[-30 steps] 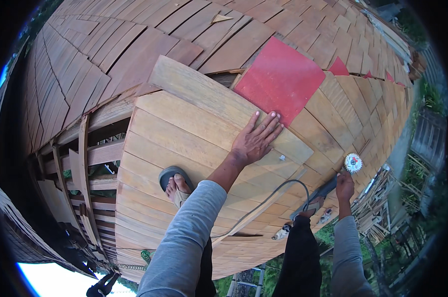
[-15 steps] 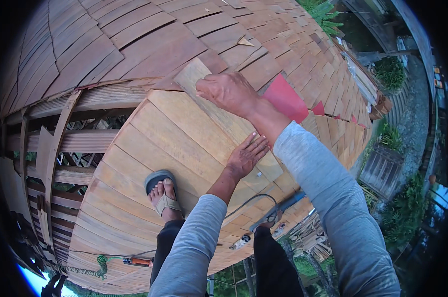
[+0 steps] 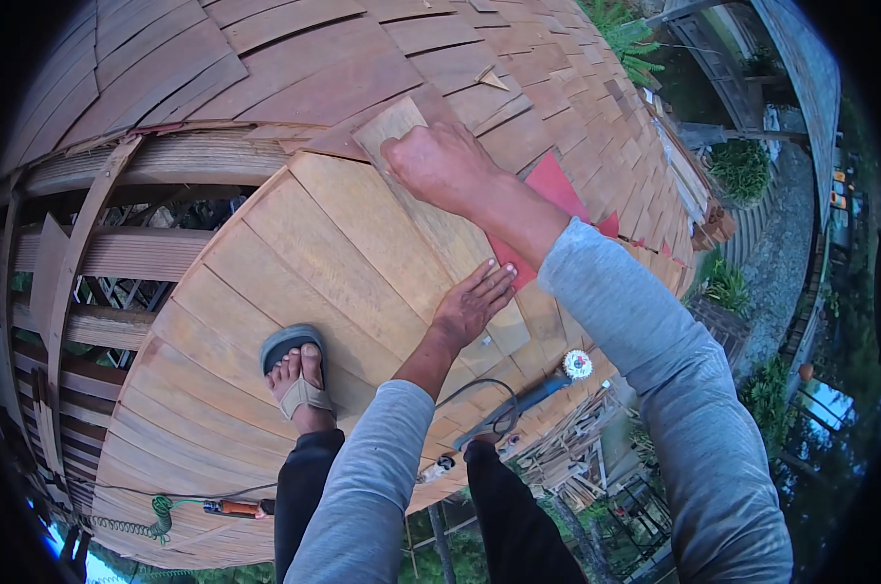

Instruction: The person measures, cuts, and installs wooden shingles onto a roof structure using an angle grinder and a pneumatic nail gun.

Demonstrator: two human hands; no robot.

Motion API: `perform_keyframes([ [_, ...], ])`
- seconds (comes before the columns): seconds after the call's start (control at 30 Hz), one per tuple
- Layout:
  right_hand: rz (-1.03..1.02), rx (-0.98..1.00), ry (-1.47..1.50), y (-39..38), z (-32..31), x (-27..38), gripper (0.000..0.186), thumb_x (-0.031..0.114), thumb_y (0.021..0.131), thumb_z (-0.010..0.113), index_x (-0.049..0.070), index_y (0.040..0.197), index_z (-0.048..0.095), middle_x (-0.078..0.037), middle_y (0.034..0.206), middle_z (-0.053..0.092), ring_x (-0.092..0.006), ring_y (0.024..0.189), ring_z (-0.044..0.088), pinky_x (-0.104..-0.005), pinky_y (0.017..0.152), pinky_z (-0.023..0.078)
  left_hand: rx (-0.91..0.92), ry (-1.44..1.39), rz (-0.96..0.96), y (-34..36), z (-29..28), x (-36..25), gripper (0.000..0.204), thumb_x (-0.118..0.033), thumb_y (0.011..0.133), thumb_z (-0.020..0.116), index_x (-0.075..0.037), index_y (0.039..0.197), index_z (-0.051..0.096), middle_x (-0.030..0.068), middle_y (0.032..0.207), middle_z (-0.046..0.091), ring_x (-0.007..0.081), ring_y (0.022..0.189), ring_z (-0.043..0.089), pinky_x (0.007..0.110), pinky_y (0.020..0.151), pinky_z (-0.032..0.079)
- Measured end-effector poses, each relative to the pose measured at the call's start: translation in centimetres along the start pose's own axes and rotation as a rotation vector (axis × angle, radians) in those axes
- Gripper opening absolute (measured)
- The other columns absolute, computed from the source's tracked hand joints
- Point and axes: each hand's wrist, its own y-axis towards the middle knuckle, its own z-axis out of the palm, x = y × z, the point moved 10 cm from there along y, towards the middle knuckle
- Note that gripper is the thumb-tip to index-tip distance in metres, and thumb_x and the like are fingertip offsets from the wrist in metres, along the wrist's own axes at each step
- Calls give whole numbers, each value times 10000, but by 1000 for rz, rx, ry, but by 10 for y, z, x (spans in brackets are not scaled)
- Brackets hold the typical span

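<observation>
1. Fingers of the left hand (image 3: 472,308) observed spread, laid flat on the loose board (image 3: 445,238), tips at its edge beside the red sheet (image 3: 555,185); nothing gripped.
2. Right hand (image 3: 436,167) noted just short of 12 o'clock (dial centred on the left hand). Its fingers are curled closed over the board's upper end; whether anything is pinched inside cannot be told.
3. Board found slanted across the pale planking (image 3: 265,243), from 11 o'clock to between 4 and 5, upper end overlapping the reddish shingles (image 3: 314,73). Red sheet at 1 o'clock, partly hidden by the right forearm.
4. Step as judged: board steadied by the left hand while its upper end is worked by the right.
5. Pressure is best spread through the whole left hand, not the tips alone, so that pivoting is prevented.
6. Fit along the lower neighbour's edge should be checked at both ends before force is added.
7. Power tool (image 3: 533,397) with toothed disc (image 3: 577,364) lies toward 4 and 5 o'clock; sleeves should be held clear of it.
8. Weight is best borne by the sandalled foot (image 3: 298,380) at 8 o'clock, away from the roof framing (image 3: 158,173) toward 10.
</observation>
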Motion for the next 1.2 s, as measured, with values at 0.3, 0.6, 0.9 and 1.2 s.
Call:
perform_keyframes([
  [0.3,44,229,-164,-92,26,-62,152,92,835,595,7,761,695,-228,721,695,-398,707,728,-506,647,583,-63,-55,-14,1,-10,0,560,-292,1071,301,-206,1625,298,-7,1733,203,163,1606,114,476,1315,-4],
  [0.6,1378,483,1107,-595,194,-87,291,245,916,794,11,785,683,-71,684,699,-131,575,671,-278,530,557,-99,-115,-26,6,-19,-5,509,-245,1037,412,-176,1540,442,73,1591,406,259,1543,274,527,1308,82],
  [0.9,2200,-229,1379,-831,418,53,531,541,856,783,165,1187,607,27,975,594,-163,884,567,-368,725,480,-119,-88,120,64,-61,0,270,-451,949,618,-210,959,738,40,1022,570,224,1043,540,407,938,393],
  [1.2,2014,-810,1805,-823,425,36,467,281,868,787,106,1242,568,1,998,621,-131,826,614,-320,712,524,-64,-75,227,8,-137,2,447,-514,836,665,-115,635,659,48,828,532,224,890,529,383,846,396],
])
